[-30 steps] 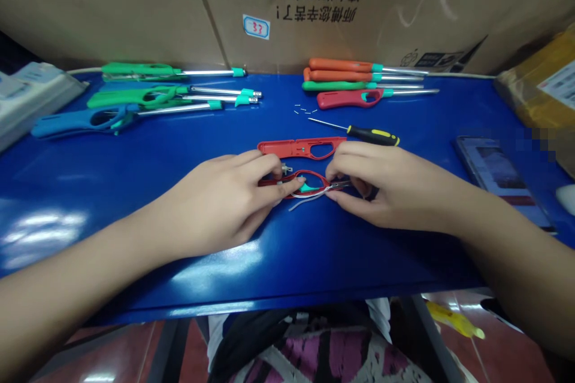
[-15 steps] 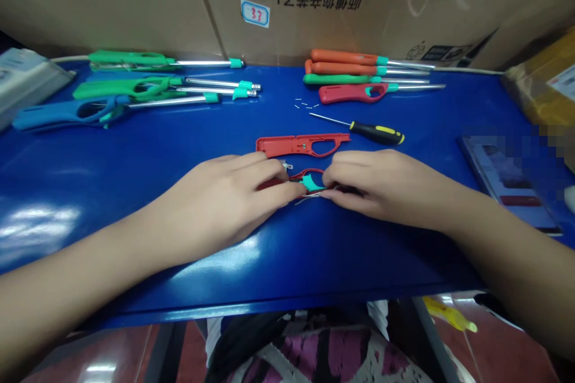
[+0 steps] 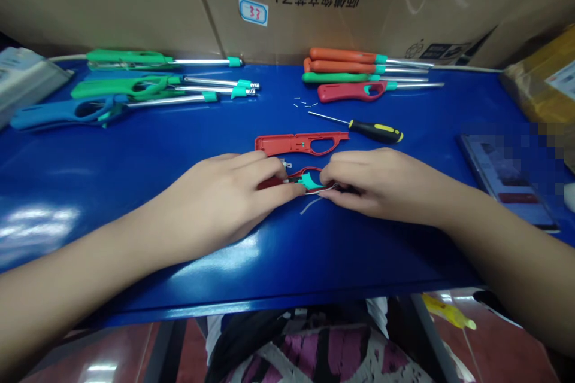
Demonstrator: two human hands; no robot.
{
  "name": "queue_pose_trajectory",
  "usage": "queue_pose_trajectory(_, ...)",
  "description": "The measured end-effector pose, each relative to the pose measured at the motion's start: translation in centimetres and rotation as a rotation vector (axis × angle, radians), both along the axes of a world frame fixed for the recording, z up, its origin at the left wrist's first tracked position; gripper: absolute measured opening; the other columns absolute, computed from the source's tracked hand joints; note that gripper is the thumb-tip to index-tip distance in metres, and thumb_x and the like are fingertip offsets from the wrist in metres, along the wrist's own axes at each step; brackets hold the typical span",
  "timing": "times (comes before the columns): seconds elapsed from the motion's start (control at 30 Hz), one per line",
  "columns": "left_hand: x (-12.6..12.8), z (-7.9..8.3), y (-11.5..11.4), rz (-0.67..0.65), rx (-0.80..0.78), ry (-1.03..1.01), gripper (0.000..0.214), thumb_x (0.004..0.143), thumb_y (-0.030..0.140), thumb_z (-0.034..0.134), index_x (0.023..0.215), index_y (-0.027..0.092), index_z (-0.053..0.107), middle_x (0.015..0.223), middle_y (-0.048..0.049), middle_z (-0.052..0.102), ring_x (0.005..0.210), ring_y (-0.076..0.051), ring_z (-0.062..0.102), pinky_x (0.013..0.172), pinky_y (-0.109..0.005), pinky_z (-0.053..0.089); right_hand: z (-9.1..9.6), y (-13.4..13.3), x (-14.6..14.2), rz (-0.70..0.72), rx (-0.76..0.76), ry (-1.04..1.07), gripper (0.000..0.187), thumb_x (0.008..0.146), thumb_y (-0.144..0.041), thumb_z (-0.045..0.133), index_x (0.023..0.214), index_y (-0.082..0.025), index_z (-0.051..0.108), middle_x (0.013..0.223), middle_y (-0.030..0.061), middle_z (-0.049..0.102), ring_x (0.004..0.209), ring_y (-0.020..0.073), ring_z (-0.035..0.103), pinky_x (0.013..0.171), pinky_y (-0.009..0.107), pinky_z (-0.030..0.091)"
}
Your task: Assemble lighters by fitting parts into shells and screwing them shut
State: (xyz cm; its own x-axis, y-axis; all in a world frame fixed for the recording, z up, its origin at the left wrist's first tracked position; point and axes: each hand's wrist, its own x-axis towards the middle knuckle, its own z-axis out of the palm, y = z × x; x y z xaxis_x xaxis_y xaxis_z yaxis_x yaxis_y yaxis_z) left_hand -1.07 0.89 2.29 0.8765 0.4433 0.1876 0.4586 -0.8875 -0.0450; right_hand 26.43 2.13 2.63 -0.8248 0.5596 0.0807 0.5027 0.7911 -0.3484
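Between my hands lies a red lighter shell half (image 3: 309, 170) with a teal trigger (image 3: 309, 181) in it. My left hand (image 3: 238, 188) is closed on its left part, thumb and fingers pressed along the edges. My right hand (image 3: 372, 182) pinches at its right end, by a thin pale wire (image 3: 311, 206) that sticks out below the shell; the fingertips hide what exactly is gripped. A small metal piece (image 3: 286, 163) shows beside my left fingers. Just beyond my hands rests the other red shell half (image 3: 291, 144), hollow side up.
A screwdriver (image 3: 376, 131) and several tiny screws (image 3: 305, 103) lie farther back. Assembled lighters (image 3: 350, 93) sit back right; green and blue lighter parts (image 3: 72, 112) back left. A cardboard box (image 3: 314, 24) stands behind the blue table (image 3: 224, 275). A phone (image 3: 507, 185) lies at right.
The thin wire below the shell now hangs farther out and bends downward. More of the teal trigger shows. Both hands stay in almost the same place.
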Motion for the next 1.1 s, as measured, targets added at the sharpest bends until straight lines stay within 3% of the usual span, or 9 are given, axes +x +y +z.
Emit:
queue_pose_trajectory(0.3, 0.17, 0.12, -0.03, 0.002, 0.001, 0.003, 0.031, 0.105, 0.027, 0.045, 0.129, 0.024, 0.065, 0.112, -0.0105, 0.068, 0.091, -0.026, 0.066, 0.071, -0.037, 0.056, -0.12, 0.18, -0.29, -0.049, -0.062, 0.085, 0.01, 0.099, -0.025, 0.059, 0.091, -0.018, 0.062, 0.082, 0.0002, 0.066, 0.069, 0.0117, 0.057, 0.064, 0.024, 0.039)
queue_pose_trajectory(0.47, 0.29, -0.02, 0.04, 0.012, 0.004, 0.012, 0.032, 0.106, 0.031, 0.044, 0.128, 0.024, 0.065, 0.107, -0.0098, 0.068, 0.089, -0.025, 0.067, 0.071, -0.037, 0.056, 0.0, 0.0, -0.17, -0.006, -0.004, 0.029, 0.014, 0.102, -0.024, 0.053, 0.096, -0.017, 0.064, 0.09, 0.0025, 0.069, 0.078, 0.0141, 0.063, 0.071, 0.025, 0.043)
queue_pose_trajectory(0.8, -0.02, -0.11, 0.08, -0.001, -0.005, 0.005, 0.036, 0.107, 0.031, 0.04, 0.133, 0.024, 0.064, 0.11, -0.0106, 0.068, 0.09, -0.026, 0.068, 0.07, -0.038, 0.058, -0.13, -0.16, 0.17, 0.083, 0.183, -0.058, 0.024, 0.104, -0.028, 0.048, 0.101, -0.016, 0.068, 0.087, 0.0039, 0.067, 0.073, 0.0153, 0.061, 0.068, 0.027, 0.044)
queue_pose_trajectory(1.1, 0.01, -0.18, 0.19, -0.012, 0.013, 0.019, 0.035, 0.107, 0.03, 0.041, 0.133, 0.024, 0.063, 0.111, -0.0108, 0.068, 0.089, -0.026, 0.067, 0.071, -0.039, 0.058, -0.24, -0.04, 0.27, 0.099, 0.209, -0.006, 0.022, 0.102, -0.023, 0.051, 0.096, -0.015, 0.07, 0.078, 0.0008, 0.062, 0.066, 0.0124, 0.054, 0.065, 0.024, 0.043)
